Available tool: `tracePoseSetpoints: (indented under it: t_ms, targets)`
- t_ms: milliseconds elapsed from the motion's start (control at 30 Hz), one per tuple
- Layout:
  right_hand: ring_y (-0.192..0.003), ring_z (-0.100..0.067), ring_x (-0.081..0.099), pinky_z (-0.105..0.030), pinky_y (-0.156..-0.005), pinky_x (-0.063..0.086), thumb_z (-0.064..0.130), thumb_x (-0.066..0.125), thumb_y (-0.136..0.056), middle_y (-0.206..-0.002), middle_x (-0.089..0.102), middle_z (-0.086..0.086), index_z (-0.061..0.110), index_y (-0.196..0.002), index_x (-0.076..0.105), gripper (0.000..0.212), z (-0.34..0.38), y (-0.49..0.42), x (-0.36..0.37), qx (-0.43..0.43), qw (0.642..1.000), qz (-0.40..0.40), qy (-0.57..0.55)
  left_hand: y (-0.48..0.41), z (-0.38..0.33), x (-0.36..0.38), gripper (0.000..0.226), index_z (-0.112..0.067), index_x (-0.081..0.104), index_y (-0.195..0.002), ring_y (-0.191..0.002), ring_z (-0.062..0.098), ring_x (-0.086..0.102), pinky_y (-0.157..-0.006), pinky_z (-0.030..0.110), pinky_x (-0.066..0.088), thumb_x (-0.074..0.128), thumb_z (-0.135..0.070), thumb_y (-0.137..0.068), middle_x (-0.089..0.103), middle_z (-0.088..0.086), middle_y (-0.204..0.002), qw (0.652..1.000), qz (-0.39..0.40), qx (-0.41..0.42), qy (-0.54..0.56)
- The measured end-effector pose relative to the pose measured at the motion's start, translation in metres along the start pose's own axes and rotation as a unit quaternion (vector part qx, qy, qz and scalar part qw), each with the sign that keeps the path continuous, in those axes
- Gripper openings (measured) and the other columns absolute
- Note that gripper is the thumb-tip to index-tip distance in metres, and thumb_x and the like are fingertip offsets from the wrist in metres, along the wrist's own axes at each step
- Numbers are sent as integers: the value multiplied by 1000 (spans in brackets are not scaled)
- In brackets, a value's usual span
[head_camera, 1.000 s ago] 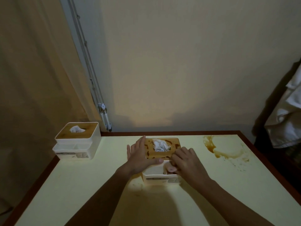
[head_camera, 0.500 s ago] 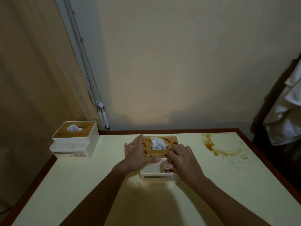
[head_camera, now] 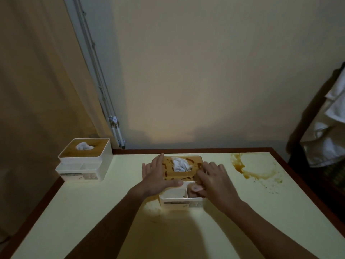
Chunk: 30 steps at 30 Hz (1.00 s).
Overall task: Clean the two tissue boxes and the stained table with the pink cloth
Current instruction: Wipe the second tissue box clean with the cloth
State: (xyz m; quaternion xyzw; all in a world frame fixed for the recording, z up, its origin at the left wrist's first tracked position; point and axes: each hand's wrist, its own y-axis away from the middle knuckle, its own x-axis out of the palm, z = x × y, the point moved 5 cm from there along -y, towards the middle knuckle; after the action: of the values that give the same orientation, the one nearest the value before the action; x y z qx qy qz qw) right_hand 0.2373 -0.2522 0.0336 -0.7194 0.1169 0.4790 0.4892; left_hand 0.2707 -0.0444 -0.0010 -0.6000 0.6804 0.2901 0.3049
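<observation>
So the left hand [head_camera: 156, 176] is laid flat against the left side of the stained tissue box [head_camera: 182, 181] in the middle of the worktop [head_camera: 93, 212], fingers spread and the thumb across its front edge, I'd say to pin it so it doesn't skid while it gets wiped. The right hand [head_camera: 214, 181] is curled over the box's front right corner, fingers bunched together, thumb tip poking into the open front compartment. Honestly I can't tell if the pink cloth is under there; there's maybe something pinkish by that thumb, but the light is too dim. The second tissue box [head_camera: 85, 159] sits off at the far left corner, well apart from the hands. The brown stain [head_camera: 248, 170] is far right, untouched by either hand. The dark patches on the wooden lid are hard to make out properly.
</observation>
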Motion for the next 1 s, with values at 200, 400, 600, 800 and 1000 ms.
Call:
tracePoseSetpoints:
  t_ms: [200,400,600,800,1000]
  targets:
    - [-78,-21,46,-35,-65,36,40,76,-69,-87,55,-1,18,-76,59,28,7,-4,3,-8,1000,3,-1,-1,3,1,129,-27,-6,-154,-149,30,-3,-116,50,-14,64,-81,-59,1,-3,-163,1000,5,3,-5]
    - [-77,-23,50,-35,-65,34,32,80,-67,-89,55,-2,16,-79,57,30,-1,5,-8,8,1000,-6,-11,-2,3,3,127,-28,-5,-154,-149,31,-3,-117,50,-13,66,-79,-61,1,-4,-162,1000,2,-1,-2]
    - [-75,-24,53,-35,-62,41,30,88,-59,-88,59,-3,16,-76,62,35,4,4,3,17,999,34,12,-3,4,3,131,-28,-7,-154,-149,31,-2,-117,50,-13,64,-82,-59,0,-3,-163,1000,4,-7,-6]
    - [-77,-18,46,-35,-66,27,42,60,-78,-81,53,7,20,-74,53,24,-22,-2,-45,105,990,-24,-96,-4,2,2,131,-26,-7,-154,-149,31,-2,-117,51,-14,63,-82,-59,0,-1,-163,1000,6,-10,-18]
    - [-69,-9,68,-17,-58,52,18,78,-85,-76,71,1,12,-88,68,12,-59,-15,-96,293,879,-67,-370,-4,-2,0,128,-27,-6,-154,-148,33,5,-119,54,-3,68,-77,-63,4,0,-162,999,19,-32,-18]
